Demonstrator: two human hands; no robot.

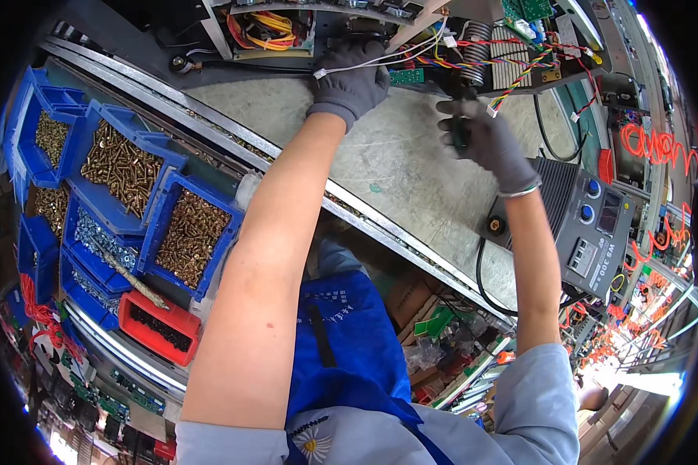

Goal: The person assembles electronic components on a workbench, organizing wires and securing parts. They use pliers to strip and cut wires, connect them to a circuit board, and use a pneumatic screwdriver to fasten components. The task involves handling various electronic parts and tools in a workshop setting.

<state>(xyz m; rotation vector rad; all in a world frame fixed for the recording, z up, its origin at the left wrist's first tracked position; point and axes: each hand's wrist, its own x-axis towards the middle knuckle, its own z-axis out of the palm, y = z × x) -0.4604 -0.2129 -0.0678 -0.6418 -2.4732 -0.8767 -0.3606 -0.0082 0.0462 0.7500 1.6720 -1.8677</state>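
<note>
The right hand (492,147), in a dark grey glove, has its fingers curled around a dark tool (461,130), blurred enough that its exact kind is unclear. A white connector (493,111) on a bundle of coloured wires (514,87) hangs just beside its thumb side. Directly beyond this hand stands a metal coil (478,48), next to a ribbed pale block (509,58) on its right; whether the tool touches the coil cannot be told. Just left of the coil, beyond the fingers, is a small green circuit board (407,77). Farther left, the left hand (353,85), gloved alike, lies over the near edge of a dark chassis (267,87), fingers reaching inward; whether it grips anything there cannot be told. White wires (372,62) cross over that hand, ending in a small plug at its left. Beyond and left of it, a bundle of orange and yellow wires (267,31) sits inside the chassis. A pale tabletop (399,167) spreads beneath both hands, and at the right hand's right, nearer the body, rests a grey boxed unit (597,232) with blue knobs. Well to the left hand's left stand blue bins (149,231) of screws, with a red bin (180,353) of black pieces nearer the body.
</note>
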